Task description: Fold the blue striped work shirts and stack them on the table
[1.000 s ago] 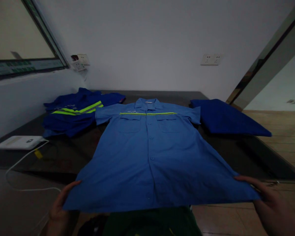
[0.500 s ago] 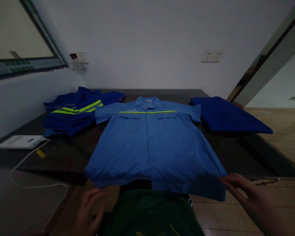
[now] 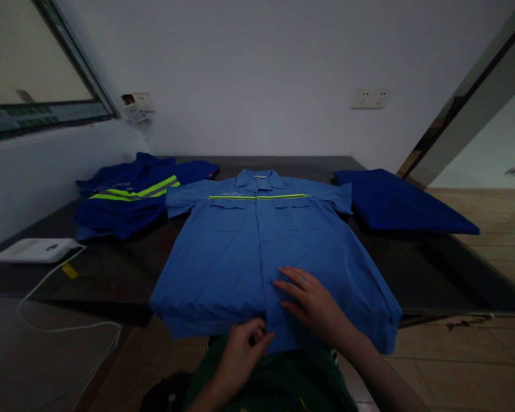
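The right hand is open, fingers spread on the shirt beside a button; the left hand curls at the front opening near the hem, though whether it grips cloth I cannot tell. The step seems to be adjusting that opening; the next move calls for light fingertips. The shirt lies face up on the desk, collar pointing away from the person, long axis collar to hem.

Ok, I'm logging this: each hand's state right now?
Left hand: curled at the lower front of the light-blue shirt; grip cannot be told.
Right hand: open, spread over the shirt.
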Motion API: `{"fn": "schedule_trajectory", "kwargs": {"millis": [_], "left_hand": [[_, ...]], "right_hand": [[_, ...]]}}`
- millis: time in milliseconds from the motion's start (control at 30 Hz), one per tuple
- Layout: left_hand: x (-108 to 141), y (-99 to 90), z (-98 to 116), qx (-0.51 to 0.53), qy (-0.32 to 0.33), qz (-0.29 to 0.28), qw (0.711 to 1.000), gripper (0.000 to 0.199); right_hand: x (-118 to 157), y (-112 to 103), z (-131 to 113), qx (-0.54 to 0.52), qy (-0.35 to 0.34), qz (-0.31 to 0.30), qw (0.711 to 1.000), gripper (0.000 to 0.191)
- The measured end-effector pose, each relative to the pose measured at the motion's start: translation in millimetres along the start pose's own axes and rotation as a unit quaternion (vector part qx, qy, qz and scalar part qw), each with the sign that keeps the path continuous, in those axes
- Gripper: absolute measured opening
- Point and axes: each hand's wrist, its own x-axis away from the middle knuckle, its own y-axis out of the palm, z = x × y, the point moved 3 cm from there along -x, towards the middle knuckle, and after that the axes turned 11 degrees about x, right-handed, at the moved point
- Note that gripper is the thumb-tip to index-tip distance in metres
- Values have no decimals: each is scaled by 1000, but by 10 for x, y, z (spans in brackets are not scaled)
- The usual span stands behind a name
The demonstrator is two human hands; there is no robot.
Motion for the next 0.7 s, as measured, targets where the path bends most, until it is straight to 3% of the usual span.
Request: {"fn": "schedule_trajectory", "kwargs": {"millis": [100, 200, 333, 433, 500, 567, 633, 700], "left_hand": [[193, -89, 158, -56, 51, 9, 997, 24], [266, -159, 172, -71, 64, 7, 995, 25], [187, -157, -83, -88, -9, -39, 995, 21], [168, -198, -268, -121, -22, -63, 990, 25], [224, -369, -349, -117, -12, 6, 993, 37], [337, -664, -421, -96, 9, 129, 987, 46], [476, -1016, -504, -73, 44, 263, 961, 47], [587, -1336, -601, -51, 85, 386, 917, 46]], "right_hand": [[-16, -24, 17, 8, 8, -29, 1000, 46], [0, -24, 48, 22, 10, -42, 999, 49], [27, 67, 102, 39, 10, -33, 999, 48], [42, 137, 115, 47, 8, -20, 999, 44], [45, 138, 93, 52, 11, -16, 998, 44], [32, 106, 23, 50, -1, -24, 998, 48], [-6, 65, -98, 38, -35, -43, 998, 58], [-68, 48, -243, 27, -81, -70, 994, 73]]}}
